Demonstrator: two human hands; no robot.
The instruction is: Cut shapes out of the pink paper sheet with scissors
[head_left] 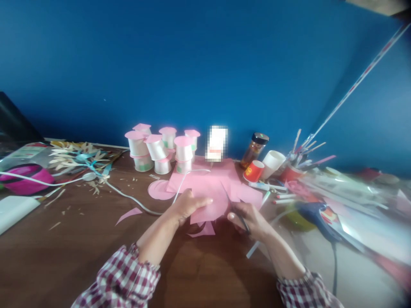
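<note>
My left hand (189, 205) pinches a sheet of pink paper (212, 205) at its left side, thumb on top. In my right hand (248, 220) is a pair of scissors (244, 223), its dark handle in my fingers and its blades at the paper's right edge. The held paper has a curved outline on the right. Below it lies a pink offcut (205, 230), and another pink scrap (130, 214) rests farther left. Behind are more pink sheets (221, 169) and pink paper circles (159, 190).
Stacked paper cups with pink tops (156, 149) stand at the back. A white cable (128, 197) crosses the table. To the right are a jar (255, 149), a red cup (253, 171), a white cup (272, 164) and a blue glue gun (321, 218). Straw-like strips (77, 156) lie left.
</note>
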